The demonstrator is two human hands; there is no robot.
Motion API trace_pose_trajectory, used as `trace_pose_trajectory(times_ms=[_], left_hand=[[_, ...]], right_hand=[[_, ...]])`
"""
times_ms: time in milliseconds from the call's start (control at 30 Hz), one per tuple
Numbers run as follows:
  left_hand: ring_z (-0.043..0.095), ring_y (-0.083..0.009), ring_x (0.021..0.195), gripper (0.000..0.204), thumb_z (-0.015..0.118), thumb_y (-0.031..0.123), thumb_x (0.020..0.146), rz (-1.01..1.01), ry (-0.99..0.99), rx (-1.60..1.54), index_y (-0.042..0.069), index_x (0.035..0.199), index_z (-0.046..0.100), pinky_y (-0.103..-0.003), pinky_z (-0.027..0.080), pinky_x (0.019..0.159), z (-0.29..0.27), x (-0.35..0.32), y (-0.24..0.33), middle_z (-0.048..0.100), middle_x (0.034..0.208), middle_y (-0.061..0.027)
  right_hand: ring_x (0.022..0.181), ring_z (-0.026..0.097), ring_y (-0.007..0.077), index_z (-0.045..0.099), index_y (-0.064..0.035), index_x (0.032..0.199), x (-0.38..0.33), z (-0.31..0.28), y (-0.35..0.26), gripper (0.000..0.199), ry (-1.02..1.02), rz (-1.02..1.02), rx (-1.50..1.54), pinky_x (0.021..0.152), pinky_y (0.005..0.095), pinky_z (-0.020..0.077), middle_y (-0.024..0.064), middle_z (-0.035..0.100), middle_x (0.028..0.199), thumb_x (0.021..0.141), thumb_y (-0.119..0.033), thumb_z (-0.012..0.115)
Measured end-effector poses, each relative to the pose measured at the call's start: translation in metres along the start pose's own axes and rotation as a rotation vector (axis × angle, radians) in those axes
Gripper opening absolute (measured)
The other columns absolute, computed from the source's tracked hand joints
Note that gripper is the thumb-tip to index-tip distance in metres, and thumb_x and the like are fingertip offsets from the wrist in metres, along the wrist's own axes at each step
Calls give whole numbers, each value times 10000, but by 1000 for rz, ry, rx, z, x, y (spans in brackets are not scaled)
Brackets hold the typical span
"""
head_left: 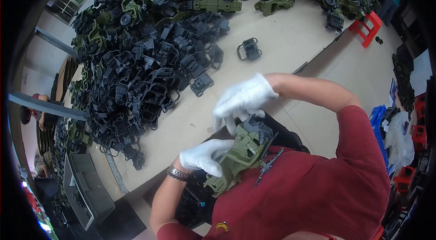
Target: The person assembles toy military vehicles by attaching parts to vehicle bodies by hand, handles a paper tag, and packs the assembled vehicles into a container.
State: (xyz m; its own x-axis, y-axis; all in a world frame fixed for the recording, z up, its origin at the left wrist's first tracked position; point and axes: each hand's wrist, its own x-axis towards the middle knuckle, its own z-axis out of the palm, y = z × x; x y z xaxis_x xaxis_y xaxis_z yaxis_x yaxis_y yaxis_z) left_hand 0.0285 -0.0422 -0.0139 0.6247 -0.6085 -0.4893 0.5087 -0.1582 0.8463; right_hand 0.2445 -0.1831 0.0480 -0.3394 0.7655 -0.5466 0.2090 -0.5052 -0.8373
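Note:
A green toy military vehicle point(245, 151) with a dark grey part point(259, 130) at its far end is held tilted against my red shirt. My left hand point(206, 157), in a white glove, is closed on its left side; some fingertips are hidden. Above the dark grey part hovers my white-gloved right hand point(245, 98), its fingers curved down, apart and slightly blurred. Whether they touch the part I cannot tell. A thin dark toy gun point(269, 166) sticks out along the vehicle's near side, in front of my shirt.
A large heap of dark grey plastic frames point(136, 69) covers the table's left. One loose frame point(250, 49) lies apart on the pale tabletop point(277, 26). Green toy vehicles point(218, 4) pile up behind. A grey bin point(86, 185) stands lower left; a red stool point(369, 30) is beyond the right edge.

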Motion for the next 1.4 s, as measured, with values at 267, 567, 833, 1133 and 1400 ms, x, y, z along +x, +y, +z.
trace_pose_trajectory(times_ms=[267, 567, 833, 1133, 1400], left_hand=[[513, -423, 1245, 1078, 838, 309, 594, 605, 457, -846, -16, 1476, 310, -524, 411, 1073, 25, 1, -63, 495, 1376, -232], [553, -390, 1153, 1004, 774, 592, 730, 1084, 660, -838, 13, 1441, 364, -552, 471, 999, 15, 15, -34, 568, 1231, -158], [551, -341, 1195, 760, 701, 403, 880, 1104, 903, -967, 65, 1470, 362, -522, 462, 1041, 14, 33, -28, 541, 1330, -143], [563, -280, 1183, 595, 644, 316, 938, 1132, 1073, -956, 38, 1415, 425, -477, 467, 1032, 7, 52, -8, 562, 1309, -157], [564, -260, 1194, 495, 598, 325, 967, 1041, 1237, -955, -5, 1326, 508, -440, 469, 1028, 15, 57, -4, 580, 1287, -133]], right_hand=[[1233, 461, 396, 570, -144, 1320, -6, -93, 95, 671, 924, 138, -1120, 1016, 460, 431, 156, 503, 1368, 719, -370, 763], [912, 661, 325, 706, -65, 1062, -20, -105, 121, 329, 1323, -171, -327, 825, 372, 505, 159, 706, 986, 931, -352, 611], [1184, 536, 368, 621, -179, 1251, -13, -112, 135, 433, 1420, 21, -935, 975, 448, 465, 138, 571, 1321, 927, -460, 567], [1122, 532, 369, 629, -167, 1231, -2, -76, 118, 529, 1380, -248, -708, 963, 439, 477, 135, 579, 1226, 747, -331, 767], [1070, 554, 290, 610, -106, 1296, 6, 42, 55, 668, 1039, -796, -627, 919, 386, 468, 134, 560, 1181, 763, -471, 778]])
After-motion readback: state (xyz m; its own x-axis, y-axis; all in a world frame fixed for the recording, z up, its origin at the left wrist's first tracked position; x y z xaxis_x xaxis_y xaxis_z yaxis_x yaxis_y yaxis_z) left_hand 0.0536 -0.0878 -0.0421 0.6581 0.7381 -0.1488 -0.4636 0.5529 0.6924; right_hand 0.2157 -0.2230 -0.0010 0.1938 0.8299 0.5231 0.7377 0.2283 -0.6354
